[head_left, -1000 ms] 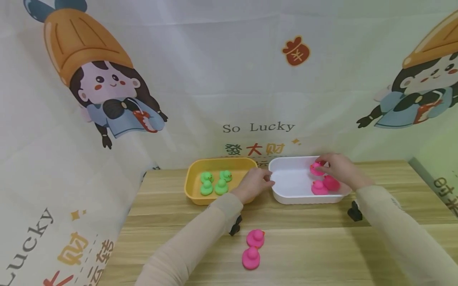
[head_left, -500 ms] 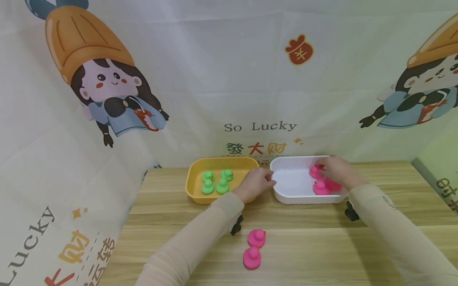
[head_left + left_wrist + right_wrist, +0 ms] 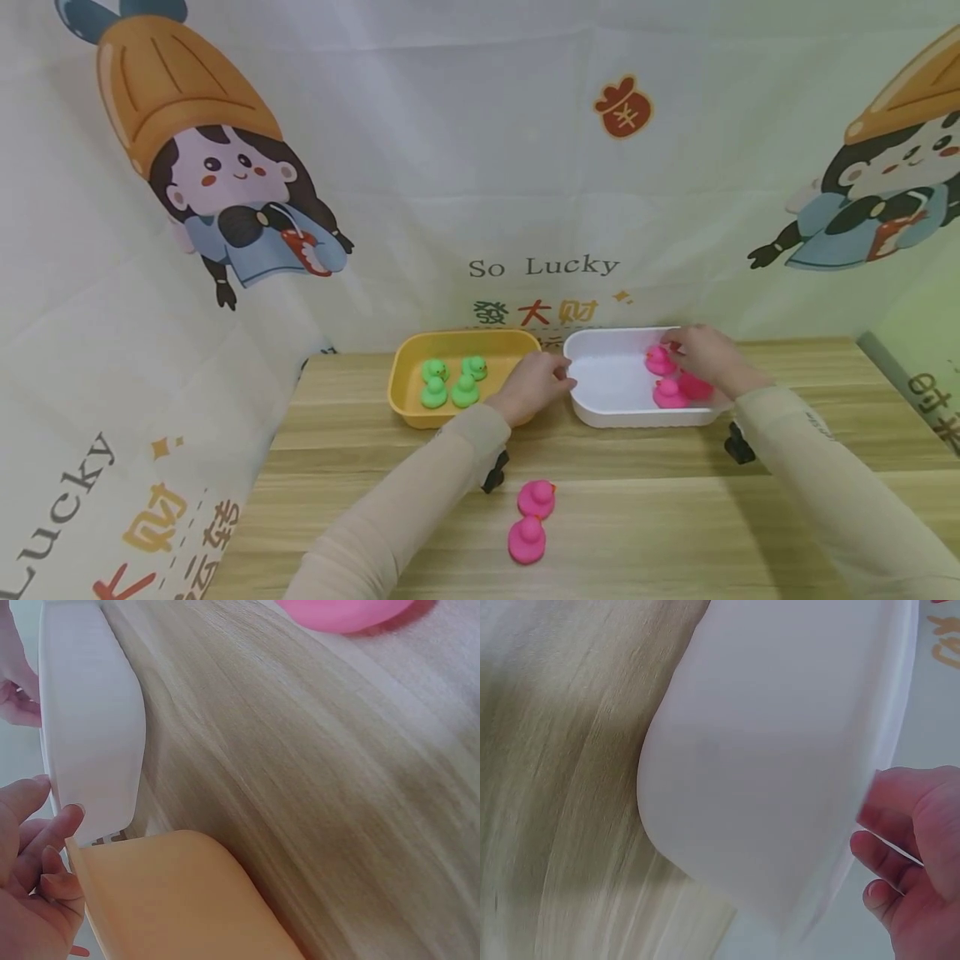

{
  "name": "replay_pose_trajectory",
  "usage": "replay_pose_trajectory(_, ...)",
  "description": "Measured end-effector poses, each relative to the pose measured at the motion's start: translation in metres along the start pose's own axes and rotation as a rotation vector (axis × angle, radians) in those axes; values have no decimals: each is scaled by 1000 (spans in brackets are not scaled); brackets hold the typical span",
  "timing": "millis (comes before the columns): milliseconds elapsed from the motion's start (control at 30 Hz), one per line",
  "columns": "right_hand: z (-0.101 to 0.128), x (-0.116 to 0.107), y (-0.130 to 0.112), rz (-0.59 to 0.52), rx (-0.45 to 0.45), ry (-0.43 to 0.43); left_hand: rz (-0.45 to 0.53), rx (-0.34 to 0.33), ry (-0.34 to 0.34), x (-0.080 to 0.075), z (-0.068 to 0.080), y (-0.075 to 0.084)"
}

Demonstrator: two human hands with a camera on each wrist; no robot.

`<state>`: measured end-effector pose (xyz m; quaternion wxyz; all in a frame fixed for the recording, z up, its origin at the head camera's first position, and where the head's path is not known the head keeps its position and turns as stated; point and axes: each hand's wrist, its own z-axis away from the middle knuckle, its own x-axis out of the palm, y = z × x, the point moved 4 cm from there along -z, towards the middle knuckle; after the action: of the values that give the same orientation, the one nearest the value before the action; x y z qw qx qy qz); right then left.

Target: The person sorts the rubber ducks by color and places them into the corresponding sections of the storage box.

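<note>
In the head view, my right hand (image 3: 705,354) is over the right part of a white tray (image 3: 611,419). Its fingertips are close beside a pink toy duck (image 3: 660,362); in the right wrist view the fingers (image 3: 889,859) hold nothing visible, partly hidden by the rim. Two more pink ducks lie in that tray, a front one (image 3: 669,394) and one partly under the hand (image 3: 696,386). My left hand (image 3: 531,385) reaches over the yellow tray's right end; its thumb and forefinger (image 3: 71,817) pinch the white tray's left rim.
Several green toy ducks (image 3: 464,390) sit in the yellow tray (image 3: 420,421), left of the white one. Two pink ducks, one farther (image 3: 537,498) and one nearer (image 3: 527,540), lie on the wooden table (image 3: 637,517). A printed cloth (image 3: 450,192) hangs behind.
The pink duck near my right fingers now sits slightly lower and farther left in the white tray, and the fingertips have come away from it. My left hand stays in place.
</note>
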<state>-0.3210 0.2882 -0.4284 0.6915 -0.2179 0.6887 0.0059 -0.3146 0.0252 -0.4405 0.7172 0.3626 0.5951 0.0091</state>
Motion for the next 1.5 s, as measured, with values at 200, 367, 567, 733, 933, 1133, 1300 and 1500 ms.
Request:
replay_pose_trajectory(200, 9, -6, -6, -22, -31, 37, 10, -9, -1, 0, 0, 1)
replay_pose_trajectory(367, 24, -14, -19, -32, -74, 72, 18, 11, -2, 0, -3, -1)
replay_pose_trajectory(567, 43, -13, -39, -28, -145, 115, 22, 16, -14, -2, -5, 0)
replay_pose_trajectory(733, 60, -4, -63, -10, -277, 155, 11, 29, -12, -4, -6, 1)
replay_pose_trajectory(933, 79, 12, -93, 16, -442, 200, 17, 34, -16, -3, -7, 0)
replay_pose_trajectory(1133, 95, 31, -120, 1, -622, 223, 19, 30, -17, -2, -9, -2)
replay_pose_trajectory(1300, 107, 47, -144, -23, -739, 239, 31, 29, -19, -3, -8, -1)
replay_pose_trajectory(1500, 119, 62, -173, -30, -829, 252, 22, 40, -10, -4, -8, 0)
